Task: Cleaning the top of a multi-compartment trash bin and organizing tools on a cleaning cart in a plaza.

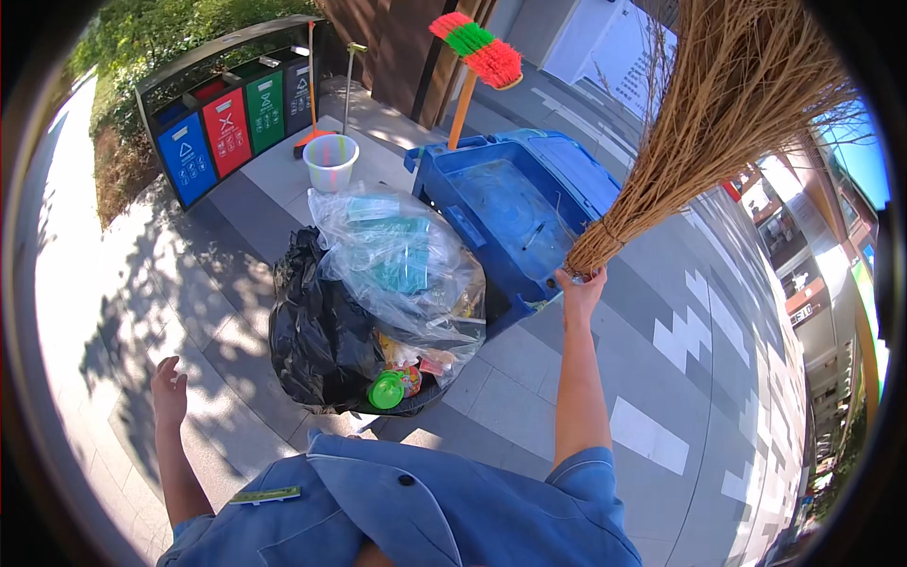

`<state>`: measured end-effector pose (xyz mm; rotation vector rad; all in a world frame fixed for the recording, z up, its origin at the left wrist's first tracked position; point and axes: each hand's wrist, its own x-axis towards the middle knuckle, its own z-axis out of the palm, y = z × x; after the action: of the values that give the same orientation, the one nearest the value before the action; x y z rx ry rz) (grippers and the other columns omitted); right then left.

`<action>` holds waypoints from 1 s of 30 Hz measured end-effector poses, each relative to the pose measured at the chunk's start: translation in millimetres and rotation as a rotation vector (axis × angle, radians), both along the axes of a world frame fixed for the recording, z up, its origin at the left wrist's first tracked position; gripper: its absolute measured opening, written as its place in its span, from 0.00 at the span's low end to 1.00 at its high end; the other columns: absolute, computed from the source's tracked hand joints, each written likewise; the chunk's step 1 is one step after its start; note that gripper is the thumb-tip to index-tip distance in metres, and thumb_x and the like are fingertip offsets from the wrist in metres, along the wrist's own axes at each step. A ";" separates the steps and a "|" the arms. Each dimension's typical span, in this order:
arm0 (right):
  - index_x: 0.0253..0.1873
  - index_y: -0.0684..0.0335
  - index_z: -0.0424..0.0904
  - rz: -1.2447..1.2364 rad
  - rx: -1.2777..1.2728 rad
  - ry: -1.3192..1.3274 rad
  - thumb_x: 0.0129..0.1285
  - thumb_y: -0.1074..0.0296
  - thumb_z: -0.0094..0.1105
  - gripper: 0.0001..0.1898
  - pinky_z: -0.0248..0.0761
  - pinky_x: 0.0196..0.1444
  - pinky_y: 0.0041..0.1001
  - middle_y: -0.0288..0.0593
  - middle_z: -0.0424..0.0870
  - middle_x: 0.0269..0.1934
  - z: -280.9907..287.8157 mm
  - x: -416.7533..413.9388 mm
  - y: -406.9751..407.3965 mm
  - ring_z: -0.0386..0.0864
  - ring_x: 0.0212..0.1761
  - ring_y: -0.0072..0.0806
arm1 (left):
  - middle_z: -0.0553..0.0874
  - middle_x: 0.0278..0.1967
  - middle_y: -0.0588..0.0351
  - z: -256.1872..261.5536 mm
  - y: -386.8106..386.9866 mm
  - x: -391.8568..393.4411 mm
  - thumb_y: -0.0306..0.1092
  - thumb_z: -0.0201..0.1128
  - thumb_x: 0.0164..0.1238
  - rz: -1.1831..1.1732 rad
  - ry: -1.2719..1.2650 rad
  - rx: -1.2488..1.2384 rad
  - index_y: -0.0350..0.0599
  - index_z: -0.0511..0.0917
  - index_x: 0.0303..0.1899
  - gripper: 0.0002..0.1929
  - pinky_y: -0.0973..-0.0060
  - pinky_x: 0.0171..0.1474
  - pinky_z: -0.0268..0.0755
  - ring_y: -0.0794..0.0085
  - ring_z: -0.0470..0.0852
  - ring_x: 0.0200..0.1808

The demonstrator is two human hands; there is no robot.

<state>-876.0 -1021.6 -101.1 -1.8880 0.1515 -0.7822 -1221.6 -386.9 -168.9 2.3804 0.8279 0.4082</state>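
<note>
My right hand (582, 294) is closed around the bound lower end of a large twig broom (698, 135), whose brush spreads up and to the right. It is beside the near right corner of a blue wheeled bin (496, 205); I cannot tell if they touch. My left hand (170, 393) hangs free at the left, thumb apart and fingers slightly bent, holding nothing. Between my arms a black rubbish bag (315, 340) leans by the bin. A clear plastic bag (382, 248) with teal contents lies on top. A green lid (387, 390) shows among loose litter at the front.
A row of colour-coded sorting bins (227, 131) stands at the upper left. Near it are a white bucket (331, 163) and an orange-handled broom (312, 85). A red and green brush (478, 49) rises behind the blue bin. Paving (638, 361) extends to the right.
</note>
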 end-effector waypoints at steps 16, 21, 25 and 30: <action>0.51 0.65 0.74 -0.047 -0.252 -0.022 0.50 0.71 0.65 0.21 0.68 0.52 0.32 0.45 0.79 0.45 -14.6 24.6 -8.9 0.77 0.48 0.38 | 0.80 0.49 0.48 8.9 -82.6 -73.8 0.19 0.59 0.57 0.207 0.014 -0.038 0.37 0.76 0.53 0.19 0.76 0.44 0.75 0.68 0.81 0.42; 0.50 0.64 0.74 -0.005 -0.240 -0.081 0.52 0.67 0.65 0.20 0.69 0.52 0.32 0.45 0.80 0.46 -19.1 29.1 -17.0 0.78 0.48 0.37 | 0.80 0.51 0.47 2.4 -112.1 -46.5 0.21 0.60 0.57 0.141 -0.016 0.000 0.38 0.77 0.51 0.18 0.77 0.38 0.77 0.69 0.83 0.34; 0.50 0.64 0.74 0.028 -0.212 0.009 0.52 0.65 0.64 0.20 0.69 0.52 0.33 0.46 0.81 0.45 -13.3 23.7 -10.4 0.79 0.49 0.37 | 0.76 0.55 0.46 4.8 -139.8 13.6 0.21 0.61 0.57 -0.006 -0.035 0.046 0.40 0.76 0.52 0.19 0.72 0.42 0.77 0.62 0.82 0.41; 0.50 0.64 0.73 0.034 -0.186 0.037 0.52 0.64 0.64 0.21 0.69 0.52 0.34 0.49 0.82 0.45 -11.6 23.8 -20.1 0.79 0.49 0.40 | 0.68 0.63 0.43 55.7 -200.0 165.5 0.25 0.62 0.58 -0.362 -0.304 0.199 0.44 0.73 0.57 0.22 0.63 0.62 0.64 0.50 0.70 0.61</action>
<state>-852.2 -1041.8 -112.7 -2.0762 0.0712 -0.7603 -1056.1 -586.8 -113.3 2.4945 0.2201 0.7042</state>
